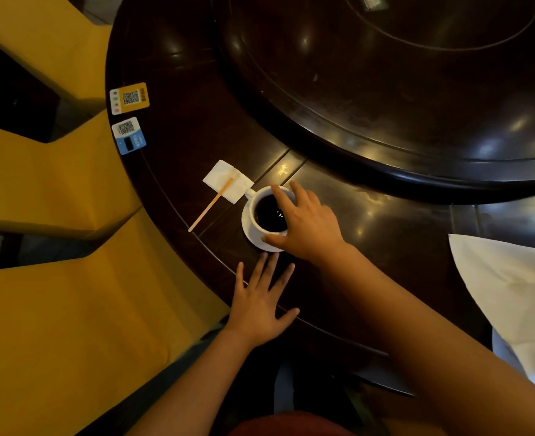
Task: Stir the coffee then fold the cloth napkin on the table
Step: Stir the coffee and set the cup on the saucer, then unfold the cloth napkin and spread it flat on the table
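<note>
Two hands work at the near edge of the dark table (178, 99). Closest in, the left hand (260, 305) lies flat with its fingers (271, 272) spread wide, holding nothing. Just beyond it, the right hand (307, 223) wraps the white cup (250, 220): the thumb presses the near side and the other fingers curl over the far rim, so the grip is closed around the cup. Dark coffee (267, 214) fills the cup nearly to the brim; it sits on a saucer (250, 236) that holds nothing else.

Neither part of the task looks done. The wooden stirrer (211, 204) lies on the table just left of the cup, its far end resting on a small paper napkin (225, 176), and no hand is on it. The cloth napkin (508, 278) lies well apart on the right, open and unfolded. Stirring looks about to begin, with the cup being steadied first. Farther left, two QR-code cards (129, 116) sit at the table edge, and a raised turntable (385, 89) fills the far side.
</note>
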### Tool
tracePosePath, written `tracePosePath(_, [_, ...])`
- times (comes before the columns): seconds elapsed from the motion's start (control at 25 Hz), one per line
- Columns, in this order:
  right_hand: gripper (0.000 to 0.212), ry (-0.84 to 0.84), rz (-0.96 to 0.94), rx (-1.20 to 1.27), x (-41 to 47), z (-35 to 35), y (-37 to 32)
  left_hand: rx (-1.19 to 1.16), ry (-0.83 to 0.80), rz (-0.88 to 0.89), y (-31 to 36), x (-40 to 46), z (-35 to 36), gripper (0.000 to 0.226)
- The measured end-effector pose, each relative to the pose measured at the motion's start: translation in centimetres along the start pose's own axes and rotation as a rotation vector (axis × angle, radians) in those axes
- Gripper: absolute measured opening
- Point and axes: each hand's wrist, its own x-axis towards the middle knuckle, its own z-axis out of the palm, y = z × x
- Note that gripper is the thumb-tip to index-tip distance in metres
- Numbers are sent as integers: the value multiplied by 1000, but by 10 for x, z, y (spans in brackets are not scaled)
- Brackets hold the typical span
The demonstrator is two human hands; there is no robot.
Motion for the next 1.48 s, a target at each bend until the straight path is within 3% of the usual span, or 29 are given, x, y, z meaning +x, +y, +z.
tracePosePath(0.16, [70,78,57,11,-47,-17,21,-58,-59,-67,17,-4,-15,73])
tracePosePath(0.36, [51,249,151,-37,-138,-30,74,-182,170,73,80,-3,-18,52])
tracePosePath(0.48, [62,342,315,-150,-201,-30,121,-202,175,211,137,26,-25,56])
tracePosePath(0.68, [89,197,594,-222,-280,-15,189,-108,-41,471,233,74,-30,80])
tracePosePath(0.84, [89,87,650,-97,-298,17,216,54,-142,646,274,98,-9,82])
tracePosePath(1.04, [75,69,607,23,-304,44,230,158,-242,696,283,111,5,51])
tracePosePath(1.2, [34,201,567,150,-304,38,231,164,-231,703,281,109,3,47])
tracePosePath(1.28, [17,283,578,342,-298,22,230,105,-184,707,274,103,-3,42])
tracePosePath(1.48, [20,209,511,688,-273,-35,212,-297,48,571,238,85,-53,19])
